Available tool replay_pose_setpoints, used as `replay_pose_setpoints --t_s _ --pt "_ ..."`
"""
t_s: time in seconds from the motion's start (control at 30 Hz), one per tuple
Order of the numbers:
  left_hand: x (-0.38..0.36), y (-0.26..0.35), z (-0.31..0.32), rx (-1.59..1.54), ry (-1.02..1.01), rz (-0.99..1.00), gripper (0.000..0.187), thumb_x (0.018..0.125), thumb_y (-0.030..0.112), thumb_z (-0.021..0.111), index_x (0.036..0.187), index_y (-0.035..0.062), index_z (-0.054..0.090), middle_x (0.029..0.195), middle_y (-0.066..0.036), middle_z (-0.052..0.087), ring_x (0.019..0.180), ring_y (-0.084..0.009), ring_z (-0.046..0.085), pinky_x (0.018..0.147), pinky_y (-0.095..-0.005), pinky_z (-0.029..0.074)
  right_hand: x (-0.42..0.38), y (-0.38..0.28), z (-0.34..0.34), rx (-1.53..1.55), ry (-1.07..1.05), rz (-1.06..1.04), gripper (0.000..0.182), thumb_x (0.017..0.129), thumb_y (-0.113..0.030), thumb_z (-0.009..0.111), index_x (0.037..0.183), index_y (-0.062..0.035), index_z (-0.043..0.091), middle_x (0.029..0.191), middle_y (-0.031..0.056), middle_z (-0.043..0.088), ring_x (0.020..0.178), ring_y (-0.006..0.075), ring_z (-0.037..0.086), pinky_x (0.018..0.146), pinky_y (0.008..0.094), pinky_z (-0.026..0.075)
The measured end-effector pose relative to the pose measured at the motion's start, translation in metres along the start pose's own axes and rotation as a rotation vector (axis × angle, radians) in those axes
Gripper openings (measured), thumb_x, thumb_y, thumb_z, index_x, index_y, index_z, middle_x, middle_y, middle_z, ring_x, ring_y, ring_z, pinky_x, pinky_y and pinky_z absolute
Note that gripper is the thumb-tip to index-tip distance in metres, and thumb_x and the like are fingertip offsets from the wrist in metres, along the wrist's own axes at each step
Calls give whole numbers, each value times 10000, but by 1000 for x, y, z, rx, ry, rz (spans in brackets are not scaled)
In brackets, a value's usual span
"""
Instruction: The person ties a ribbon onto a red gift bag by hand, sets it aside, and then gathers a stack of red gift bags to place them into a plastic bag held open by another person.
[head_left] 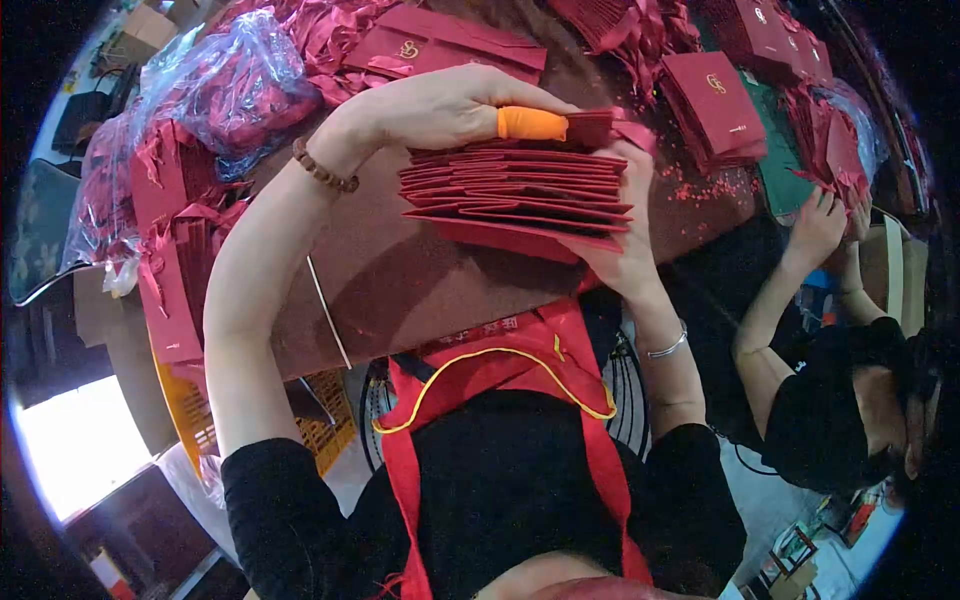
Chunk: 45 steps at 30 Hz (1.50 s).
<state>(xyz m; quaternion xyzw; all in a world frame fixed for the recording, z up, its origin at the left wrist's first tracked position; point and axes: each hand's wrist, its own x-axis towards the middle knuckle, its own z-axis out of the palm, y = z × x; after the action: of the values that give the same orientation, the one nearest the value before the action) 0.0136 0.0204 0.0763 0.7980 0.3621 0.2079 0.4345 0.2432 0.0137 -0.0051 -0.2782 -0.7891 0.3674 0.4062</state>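
A thick stack of dark red folded paper bags (515, 190) is held upright over the table, their edges fanned toward me. My left hand (450, 105) is closed over the far side of the stack, an orange finger cot (532, 123) on its thumb. At the stack's right end my right hand (628, 225) is closed around it, its fingers partly hidden behind the bags. A pinkish-red ribbon (634, 132) sticks out near the right fingertips.
The brown table (380, 290) carries more red bags (712, 105) with gold logos and red scraps (705, 190). Plastic-wrapped red bundles (240, 90) lie at the left. Another person's hands (818, 225) handle red bags at the right. A yellow crate (325, 420) stands below the table.
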Motion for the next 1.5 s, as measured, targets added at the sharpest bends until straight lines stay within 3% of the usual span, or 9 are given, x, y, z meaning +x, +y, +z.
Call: replay_pose_setpoints --t_s 0.2,0.33,0.47,0.53,0.57,0.77,1.07,1.23,1.5 --pt "0 -21 5 -67 58 -54 430 943 361 345 1248 89 479 1130 -76 585 1020 -154 544 878 -273 402 7 22 12 294 18 -68 939 560 -110 834 1245 -34 197 1182 160 395 1104 262 440 942 365 373" --pt "-32 -10 4 -531 190 -216 710 904 568 213 1384 44 223 1283 -123 446 1131 -142 444 996 -295 318 13 9 5 251 -60 -18 1030 573 -87 820 1326 -35 120 1203 153 444 1106 253 470 957 362 372" --pt "-82 -4 32 -373 401 -129 1279 521 800 561 1411 62 14 1441 -135 172 1312 -218 216 1059 -361 199 13 9 -1 192 -109 1 1091 578 -91 817 1365 -39 64 1225 146 445 1125 252 463 974 361 356" --pt "-93 -15 63 -238 449 -96 1375 446 380 862 1400 56 -73 1453 -135 98 1323 -237 182 1080 -349 119 15 14 0 197 -149 -61 1111 584 -89 811 1382 -47 39 1254 146 429 1120 251 467 981 361 351" --pt "-79 -2 86 -568 626 -74 1345 449 246 883 1403 58 -47 1439 -131 146 1308 -218 208 1071 -344 165 13 17 3 193 -162 -33 1150 589 -77 806 1392 -79 -16 1266 143 422 1135 241 461 994 380 339" --pt "-47 -25 117 -364 1067 -79 731 550 163 850 1094 32 379 1036 -78 569 946 -140 560 808 -278 473 5 9 3 394 -166 19 1179 566 -48 813 1389 -121 -28 1318 132 349 1182 245 417 996 392 355" --pt "-35 -28 32 -531 542 56 388 803 187 597 1151 32 525 1086 -31 548 1015 -103 485 894 -274 375 1 21 -16 525 -47 224 1075 526 61 789 1349 -132 124 1219 86 386 1085 203 475 921 363 438" --pt "-21 -91 -11 922 598 -211 653 760 517 585 1258 117 446 1268 -155 444 1222 -323 353 989 -440 286 -2 26 -18 512 -119 135 1080 539 55 779 1355 -194 116 1234 67 340 1085 196 451 883 379 457" --pt "50 -99 36 1069 505 -491 906 622 698 567 1353 242 288 1384 -209 257 1253 -471 215 881 -714 209 -4 26 -19 565 -138 98 1002 585 30 768 1340 -182 143 1240 59 345 1095 183 445 913 368 437"
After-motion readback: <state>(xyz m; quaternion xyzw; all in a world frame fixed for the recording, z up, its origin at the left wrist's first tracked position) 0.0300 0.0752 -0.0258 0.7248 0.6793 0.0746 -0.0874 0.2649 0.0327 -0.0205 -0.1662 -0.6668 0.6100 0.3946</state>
